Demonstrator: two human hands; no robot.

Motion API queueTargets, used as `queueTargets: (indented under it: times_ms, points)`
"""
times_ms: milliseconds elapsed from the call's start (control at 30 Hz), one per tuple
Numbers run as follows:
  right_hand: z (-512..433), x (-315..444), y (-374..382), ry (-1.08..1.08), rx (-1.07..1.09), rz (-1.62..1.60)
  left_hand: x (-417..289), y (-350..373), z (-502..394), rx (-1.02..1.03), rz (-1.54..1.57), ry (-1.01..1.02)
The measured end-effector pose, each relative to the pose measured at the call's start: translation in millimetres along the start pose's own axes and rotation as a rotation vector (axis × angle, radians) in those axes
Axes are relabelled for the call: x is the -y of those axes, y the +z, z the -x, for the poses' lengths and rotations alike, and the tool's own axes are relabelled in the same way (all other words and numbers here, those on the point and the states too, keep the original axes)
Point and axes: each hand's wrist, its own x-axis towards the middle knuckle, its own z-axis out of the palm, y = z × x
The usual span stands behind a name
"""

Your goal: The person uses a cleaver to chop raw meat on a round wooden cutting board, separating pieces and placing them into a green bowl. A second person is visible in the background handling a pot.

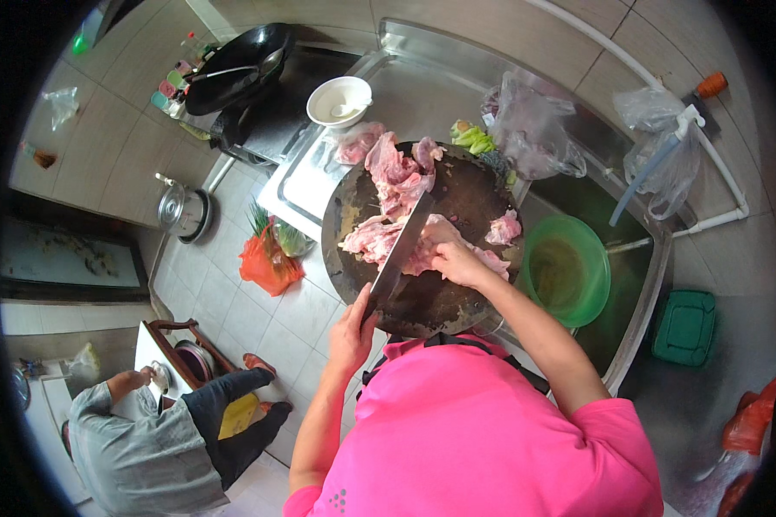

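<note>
My left hand (350, 336) grips the handle end of a cleaver (402, 247), its blade slanting away to the upper right. The blade lies across a slab of raw meat (370, 240) on a dark, worn round chopping board (420, 307). On the blade's right side, my right hand (459, 262) grips the same slab with its fingertips; they are partly hidden against it. Another heap of raw meat (388, 169) rests at the board's far side. A small meat piece (504, 227) sits apart near the right edge.
A green basin (604, 271) of cloudy water stands in the sink at right. Plastic bags (535, 132) and a white bowl with a spoon (323, 111) lie beyond the board. A wok (233, 77) is at far left. Another person (149, 439) sits at lower left.
</note>
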Motion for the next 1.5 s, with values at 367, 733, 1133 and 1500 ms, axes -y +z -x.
queueTargets:
  times_ms: [367,733,1133,1500]
  points:
    - [-10.8,17.5,13.8,0.375,0.195,-0.506,1.1,-0.4,28.6,-0.074,-0.06,-0.017]
    - [2.5,13.3,18.6,0.337,0.152,-0.744,-22.5,-3.0,33.7,-0.013,-0.507,0.165]
    - [-6.6,14.0,9.8,0.511,0.248,-0.724,-26.4,-2.6,28.5,-0.111,-0.459,0.14]
    - [-10.1,22.5,19.6,0.43,0.239,-0.758,-28.5,-3.6,27.9,-0.163,-0.319,0.031]
